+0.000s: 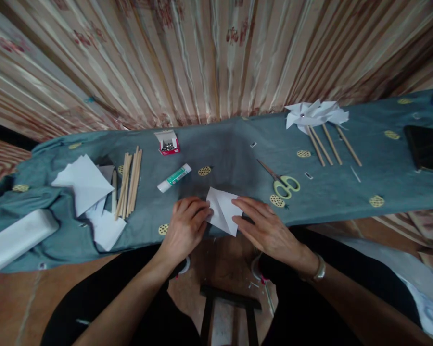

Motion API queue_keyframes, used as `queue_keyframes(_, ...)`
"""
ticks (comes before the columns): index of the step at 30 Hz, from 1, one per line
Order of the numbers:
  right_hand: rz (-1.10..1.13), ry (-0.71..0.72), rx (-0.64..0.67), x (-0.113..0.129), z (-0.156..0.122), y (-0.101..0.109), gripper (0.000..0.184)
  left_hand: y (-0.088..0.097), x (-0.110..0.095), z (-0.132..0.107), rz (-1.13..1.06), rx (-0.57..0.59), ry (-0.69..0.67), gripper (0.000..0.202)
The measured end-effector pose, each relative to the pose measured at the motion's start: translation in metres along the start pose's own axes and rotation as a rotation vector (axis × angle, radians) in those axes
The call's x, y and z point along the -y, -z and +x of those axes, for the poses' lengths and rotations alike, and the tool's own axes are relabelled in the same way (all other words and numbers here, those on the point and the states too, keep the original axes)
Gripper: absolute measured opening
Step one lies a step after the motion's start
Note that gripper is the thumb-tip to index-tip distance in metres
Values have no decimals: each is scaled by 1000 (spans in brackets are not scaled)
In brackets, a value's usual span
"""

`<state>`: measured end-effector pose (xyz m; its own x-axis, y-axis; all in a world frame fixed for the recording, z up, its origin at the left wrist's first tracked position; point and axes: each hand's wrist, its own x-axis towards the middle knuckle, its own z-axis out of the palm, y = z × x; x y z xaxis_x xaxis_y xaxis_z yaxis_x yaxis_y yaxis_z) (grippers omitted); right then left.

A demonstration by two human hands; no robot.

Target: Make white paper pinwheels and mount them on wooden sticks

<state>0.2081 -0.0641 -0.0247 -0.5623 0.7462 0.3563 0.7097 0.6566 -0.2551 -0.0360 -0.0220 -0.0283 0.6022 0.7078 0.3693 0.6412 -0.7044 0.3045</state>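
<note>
Long narrow cloth-covered table (231,139), grey-green, yellow pineapple prints (204,171), fabric rucked at left end. Lying on it, left to right: white oblong object (21,240), rounded edges; loose white paper pieces (90,185), overlapping; thin wooden sticks (134,182), grouped lengthwise; opened red-and-white box (170,144), toward far edge; glue stick (174,178), green label, aslant; creased paper square (223,211) at near edge, cannot tell if fully resting; scissors (279,179), pale green handles; white paper pinwheels (319,115), bunched near far edge, wooden shafts (332,144) toward near side; thin white strip (355,174); dark smartphone (427,148), right end
</note>
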Motion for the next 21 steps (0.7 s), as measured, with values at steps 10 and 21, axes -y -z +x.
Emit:
queue_keyframes(10,150,-21,-23,2,8,-10,20,4,-8,-7,62,29,-79,19)
queue_keyframes(21,476,-338,-94,-4,32,-18,20,-3,-1,-10,-212,26,112,13)
